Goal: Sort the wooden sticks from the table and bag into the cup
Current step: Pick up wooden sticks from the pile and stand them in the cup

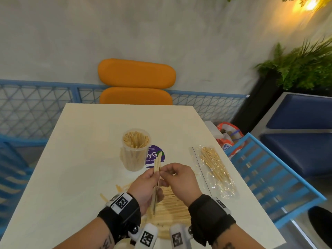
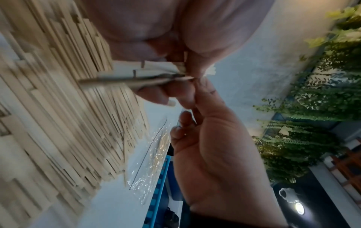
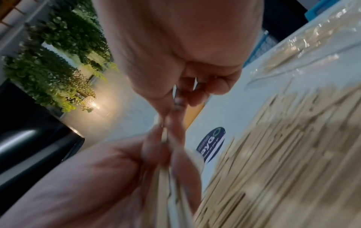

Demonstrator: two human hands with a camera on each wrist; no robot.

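A clear plastic cup [image 1: 135,150], packed with wooden sticks, stands mid-table. My left hand [image 1: 153,175] grips a small bundle of sticks [image 1: 157,162] upright just in front of the cup. My right hand [image 1: 165,172] pinches the same bundle from the right. Under both hands lies a flat pile of loose sticks [image 1: 170,203], blurred in the wrist views [image 2: 58,108] [image 3: 273,154]. A clear zip bag [image 1: 213,171] holding more sticks lies to the right. In the left wrist view the held sticks [image 2: 126,80] pass between the fingers.
A round purple sticker [image 1: 155,157] sits on the white table [image 1: 80,150] beside the cup. A few stray sticks [image 1: 118,187] lie left of the pile. A blue chair [image 1: 269,177] stands at the right table edge, an orange seat [image 1: 136,83] beyond the far edge.
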